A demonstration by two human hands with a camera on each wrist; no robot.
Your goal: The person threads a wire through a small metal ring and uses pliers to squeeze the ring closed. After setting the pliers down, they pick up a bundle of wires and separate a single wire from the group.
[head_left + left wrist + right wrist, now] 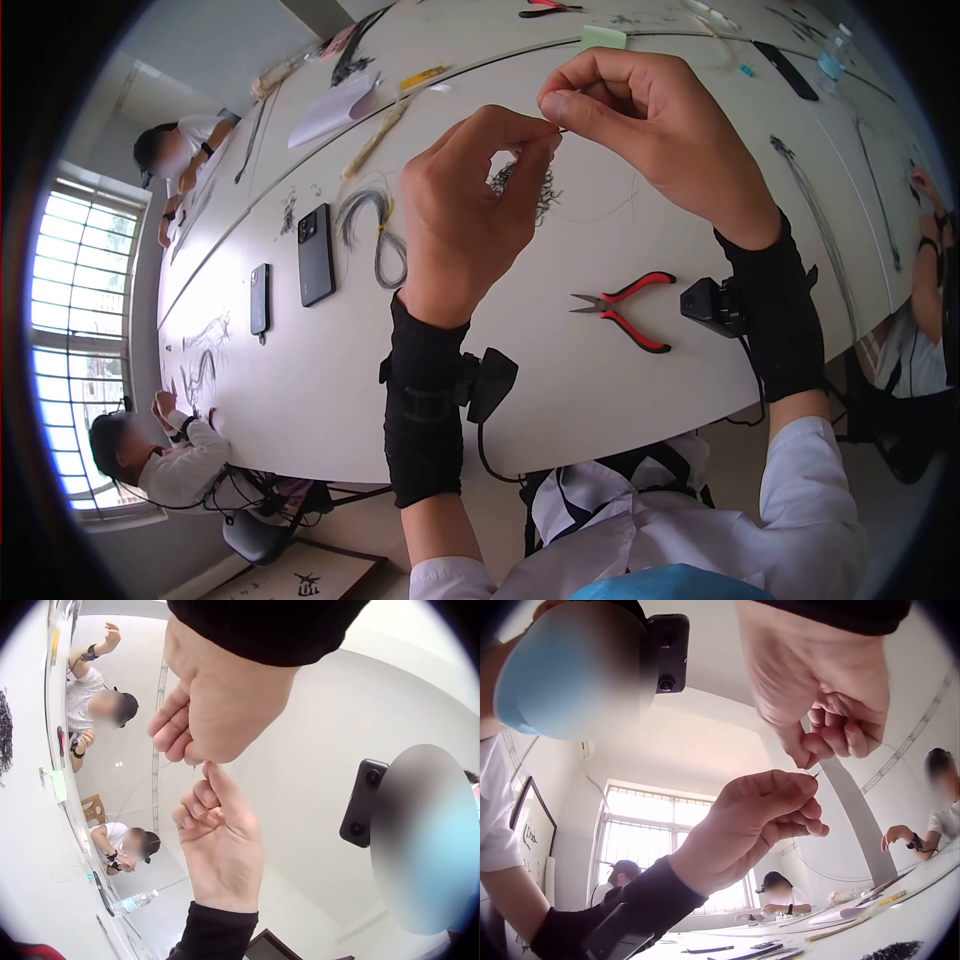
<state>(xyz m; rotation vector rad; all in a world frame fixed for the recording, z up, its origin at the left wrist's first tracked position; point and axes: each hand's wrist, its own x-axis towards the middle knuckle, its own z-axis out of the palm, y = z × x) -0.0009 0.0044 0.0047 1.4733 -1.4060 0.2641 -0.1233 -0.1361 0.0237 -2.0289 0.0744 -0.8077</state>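
Both hands are raised over the white table (pixel 560 400), their fingertips almost meeting. My left hand (pixel 465 205) pinches a thin dark piece of wire (pixel 815 775) between thumb and forefinger. From the other side, my right hand (pixel 665 135) pinches at the wire's end with thumb and forefinger, the other fingers curled. Most of the wire is hidden by the fingertips. Below the left hand, partly covered by it, lies a heap of small crinkled dark wire pieces (pixel 546 195). Red-handled pliers (pixel 635 312) rest with jaws apart on the table nearer the body.
Left of the hands lie a large phone (pixel 315 255), a smaller phone (pixel 260 300) and a tied coil of grey wire (pixel 387 245). Farther off are a bundle of pale sticks (pixel 372 140), a green note (pixel 603 38) and a water bottle (pixel 833 62). Other people sit around the table.
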